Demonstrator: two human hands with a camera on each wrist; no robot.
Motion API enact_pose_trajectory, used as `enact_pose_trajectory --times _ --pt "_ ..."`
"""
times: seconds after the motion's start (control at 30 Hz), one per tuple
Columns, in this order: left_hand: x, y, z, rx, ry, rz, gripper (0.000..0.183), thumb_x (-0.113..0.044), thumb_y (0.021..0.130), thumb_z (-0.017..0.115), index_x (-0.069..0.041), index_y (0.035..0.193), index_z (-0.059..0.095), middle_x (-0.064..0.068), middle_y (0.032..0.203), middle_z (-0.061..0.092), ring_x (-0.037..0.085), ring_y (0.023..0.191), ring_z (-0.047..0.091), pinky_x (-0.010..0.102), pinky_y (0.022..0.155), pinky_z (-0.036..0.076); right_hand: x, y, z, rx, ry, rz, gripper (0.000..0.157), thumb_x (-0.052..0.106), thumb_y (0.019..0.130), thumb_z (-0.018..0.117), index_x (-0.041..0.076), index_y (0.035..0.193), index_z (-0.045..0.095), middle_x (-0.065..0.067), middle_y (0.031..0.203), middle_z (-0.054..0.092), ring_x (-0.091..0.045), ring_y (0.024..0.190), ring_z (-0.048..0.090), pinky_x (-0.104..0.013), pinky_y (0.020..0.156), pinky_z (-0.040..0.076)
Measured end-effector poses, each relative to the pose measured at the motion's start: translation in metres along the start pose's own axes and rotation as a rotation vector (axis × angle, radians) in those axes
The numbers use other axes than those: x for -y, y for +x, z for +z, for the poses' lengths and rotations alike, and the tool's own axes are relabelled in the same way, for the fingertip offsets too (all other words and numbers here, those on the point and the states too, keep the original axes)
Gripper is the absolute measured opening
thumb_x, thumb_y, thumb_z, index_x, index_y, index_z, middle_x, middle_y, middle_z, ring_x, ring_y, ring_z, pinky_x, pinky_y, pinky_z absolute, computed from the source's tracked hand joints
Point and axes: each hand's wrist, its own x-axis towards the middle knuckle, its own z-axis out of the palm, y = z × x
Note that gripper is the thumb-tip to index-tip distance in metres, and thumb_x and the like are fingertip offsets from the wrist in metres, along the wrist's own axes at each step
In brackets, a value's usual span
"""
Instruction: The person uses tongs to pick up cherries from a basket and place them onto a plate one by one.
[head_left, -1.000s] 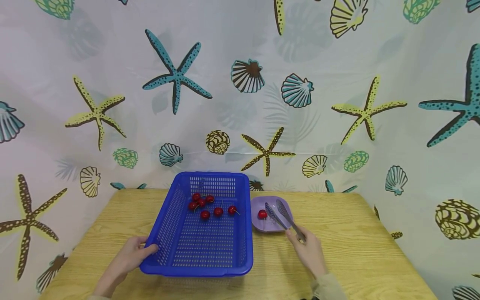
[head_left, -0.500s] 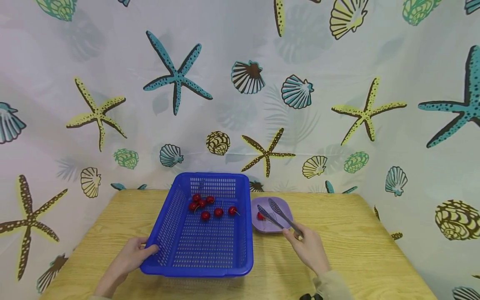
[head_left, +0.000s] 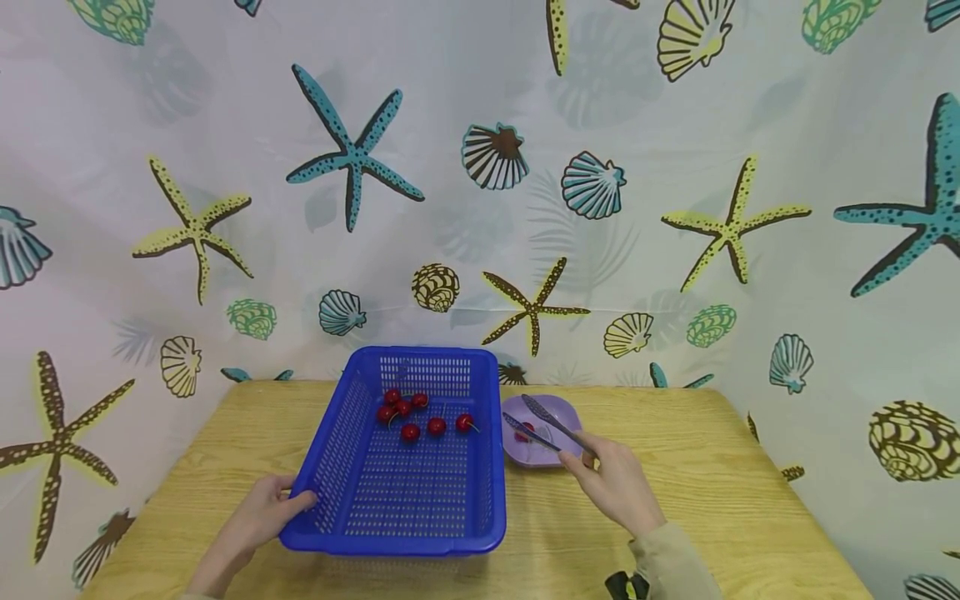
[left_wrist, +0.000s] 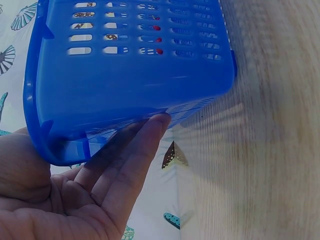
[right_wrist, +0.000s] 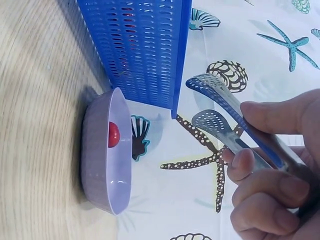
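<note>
On the wood-grained table [head_left: 720,500]: meshed blue basket [head_left: 408,500], smooth lilac bowl [right_wrist: 94,160]
Left hand [head_left: 258,510]: fingers gripping basket's near corner
Right hand [head_left: 618,487]: fingers bent round tongs [right_wrist: 227,102], perforated tips parted

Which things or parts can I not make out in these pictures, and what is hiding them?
Head view: some fingers of the left hand, hidden behind the blue basket.
Left wrist view: the cherries in the basket, only red specks through the slots.
Right wrist view: lower part of the cherry in the purple bowl, behind its wall.
Right wrist view: handle end of the tongs, covered by the right hand.
</note>
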Motion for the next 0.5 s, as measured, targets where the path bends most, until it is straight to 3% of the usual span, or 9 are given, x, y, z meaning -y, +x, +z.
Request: enact_pose_trajectory --times 0.37,0.5 --pt "0.0 -0.001 0.0 0.006 -0.012 -0.003 0.048 -0.009 0.099 0.051 0.028 0.129 0.046 0.028 0.098 0.075 0.029 0.084 0.077 0.033 0.07 0.062 0.022 0.006 -0.004 0.035 -0.101 -0.07 0.036 0.024 0.092 0.072 0.007 0.123 0.071 0.005 0.065 0.049 -0.009 0.059 0.039 -0.023 0.055 0.031" --pt "0.0 -0.001 0.0 0.012 -0.017 0.006 0.048 -0.009 0.098 0.051 0.028 0.129 0.046 0.028 0.098 0.075 0.031 0.084 0.077 0.033 0.07 0.063 0.03 0.011 -0.004 0.039 -0.132 -0.122 0.019 0.024 0.09 0.074 0.012 0.105 0.074 0.008 0.059 0.038 -0.006 0.054 0.032 -0.022 0.051 0.023"
